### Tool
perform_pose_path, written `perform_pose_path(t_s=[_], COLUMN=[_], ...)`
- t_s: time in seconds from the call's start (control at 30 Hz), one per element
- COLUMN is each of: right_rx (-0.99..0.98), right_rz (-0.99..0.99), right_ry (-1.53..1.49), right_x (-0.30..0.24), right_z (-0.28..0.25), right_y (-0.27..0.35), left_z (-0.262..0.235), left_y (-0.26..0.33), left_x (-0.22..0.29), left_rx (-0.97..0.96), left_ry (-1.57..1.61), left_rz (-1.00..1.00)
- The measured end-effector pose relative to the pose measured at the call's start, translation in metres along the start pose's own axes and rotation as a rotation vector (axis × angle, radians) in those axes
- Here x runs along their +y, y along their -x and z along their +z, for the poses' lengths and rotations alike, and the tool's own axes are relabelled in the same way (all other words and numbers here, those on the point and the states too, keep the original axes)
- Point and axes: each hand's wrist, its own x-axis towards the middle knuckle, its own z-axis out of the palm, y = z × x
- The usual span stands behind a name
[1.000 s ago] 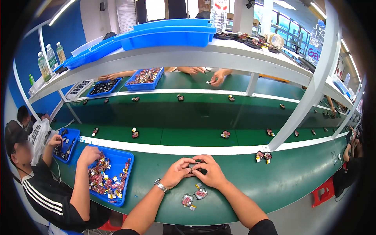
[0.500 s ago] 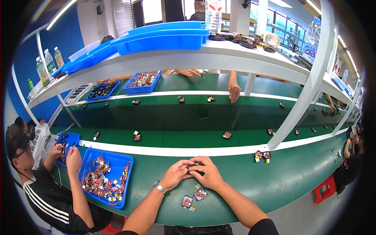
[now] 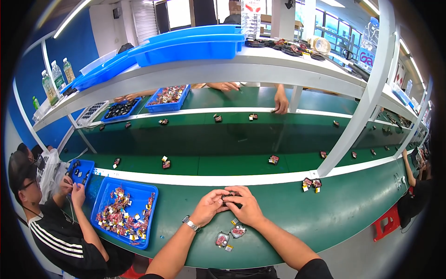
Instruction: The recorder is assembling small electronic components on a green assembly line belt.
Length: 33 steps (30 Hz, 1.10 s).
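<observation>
A small black casing [image 3: 227, 199] is pinched between my two hands above the green bench; fingers cover most of it. My left hand [image 3: 207, 206], with a metal-band watch at its wrist, grips it from the left. From the right, the fingers of my right hand [image 3: 246, 207] curl over it. Just below my hands lie two rounded casings with red circuit boards, one on the left [image 3: 222, 239] and one on the right [image 3: 238, 231]. Small yellow-and-white pieces lie beside them.
Left of me stands a blue tray [image 3: 153, 216] heaped with red boards, beside a co-worker [image 3: 55, 228] handling a small part. Behind a white rail [image 3: 223, 180], a green conveyor [image 3: 218, 162] carries scattered units. Two more units [image 3: 311, 185] sit by the white post [image 3: 355, 100].
Units on the conveyor have shifted slightly right. The left co-worker's hands have come lower and together. Across the line, another person's hand has moved a little right. My hands hold nearly the same pose.
</observation>
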Motion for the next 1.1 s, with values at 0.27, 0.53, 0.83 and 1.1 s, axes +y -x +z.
perform_pose_path(t_s=[0.27,0.53,0.83,1.1], right_rx=[0.063,0.051,0.073,0.062], right_rz=[-0.058,-0.061,-0.068,-0.008], right_ry=[0.059,0.014,0.068,0.001], right_x=[-0.006,-0.014,-0.011,-0.005], right_z=[0.002,0.004,0.002,0.002], right_y=[-0.001,-0.004,-0.001,0.000], left_z=[-0.004,-0.004,-0.002,-0.004], left_y=[0.001,-0.001,0.000,-0.001], left_x=[-0.001,-0.009,-0.006,-0.009], left_rx=[-0.002,0.019,0.015,0.023], left_ry=[0.112,0.106,0.147,0.142], left_rz=[0.015,0.104,0.098,0.069])
